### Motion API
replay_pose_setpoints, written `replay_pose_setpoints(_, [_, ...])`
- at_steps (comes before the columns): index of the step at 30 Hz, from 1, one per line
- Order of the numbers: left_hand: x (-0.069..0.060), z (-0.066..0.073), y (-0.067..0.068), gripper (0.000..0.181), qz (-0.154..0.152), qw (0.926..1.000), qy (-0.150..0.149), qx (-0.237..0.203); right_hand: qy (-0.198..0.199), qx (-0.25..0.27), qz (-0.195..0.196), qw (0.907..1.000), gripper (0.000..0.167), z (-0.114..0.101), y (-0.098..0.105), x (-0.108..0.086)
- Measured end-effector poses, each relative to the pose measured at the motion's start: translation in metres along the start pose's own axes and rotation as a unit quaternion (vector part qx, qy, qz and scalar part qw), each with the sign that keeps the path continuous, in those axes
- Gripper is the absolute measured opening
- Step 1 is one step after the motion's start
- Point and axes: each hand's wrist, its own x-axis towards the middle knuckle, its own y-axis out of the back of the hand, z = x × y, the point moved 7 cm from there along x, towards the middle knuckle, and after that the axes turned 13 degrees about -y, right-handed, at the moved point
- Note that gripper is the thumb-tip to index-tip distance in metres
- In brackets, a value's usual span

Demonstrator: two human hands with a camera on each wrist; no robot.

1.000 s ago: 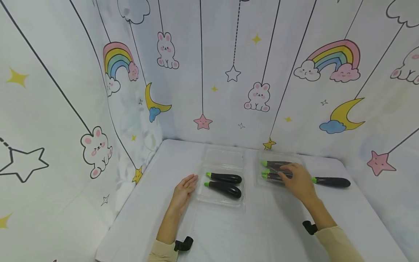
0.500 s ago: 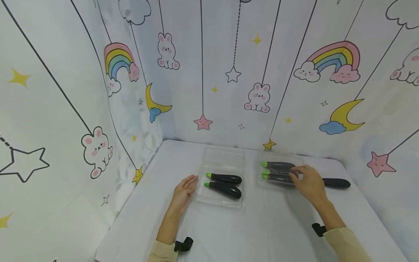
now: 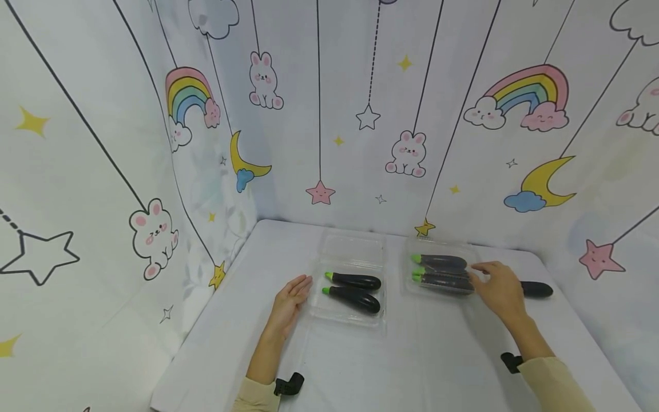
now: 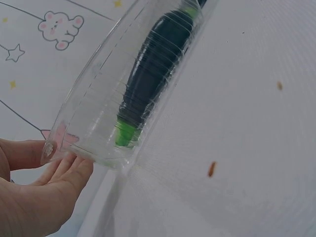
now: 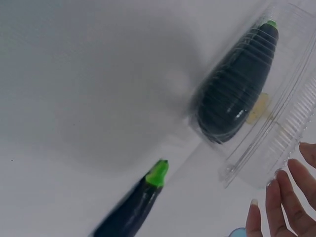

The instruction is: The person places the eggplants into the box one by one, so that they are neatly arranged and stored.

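Note:
On the left of the table lies a clear plastic clamshell box (image 3: 345, 317), its lid folded back, with two dark eggplants (image 3: 355, 298) inside. My left hand (image 3: 287, 308) rests at its left side, fingers fairly straight; in the left wrist view the thumb and fingers touch the box's corner. A second clear box (image 3: 409, 286) holds several eggplants (image 3: 440, 262); whether its lid is down I cannot tell. My right hand (image 3: 500, 293) is at that box's right edge, fingers spread and holding nothing. Behind the right hand a loose eggplant (image 3: 537, 289) lies partly hidden.
White cloth covers the table (image 3: 360, 372). Patterned white curtains (image 3: 355, 154) with rabbits, stars and rainbows stand behind and at both sides. Dark wrist cameras (image 3: 290, 384) sit at both sleeves.
My right hand has slid right along the second box, from over the eggplants to its right edge, and now covers the loose eggplant's green end. The left hand stays put.

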Motion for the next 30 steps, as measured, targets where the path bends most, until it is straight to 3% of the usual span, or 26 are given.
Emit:
replay_pose_setpoints(10, [0.001,0.000,-0.001,0.056,0.005,1.0000,-0.002,-0.001,-0.029,-0.014,-0.004,0.9995,0.031,0.025,0.001,0.007])
replay_pose_setpoints(19, [0.001,-0.003,0.002,0.055,0.002,1.0000,-0.001,0.000,-0.025,-0.004,-0.002,0.9997,0.030,0.048,0.003,0.014])
replay_pose_setpoints(30, [0.000,0.000,0.000,0.056,-0.003,1.0000,-0.005,-0.001,-0.021,-0.031,-0.024,0.9990,0.029,0.068,0.006,0.024])
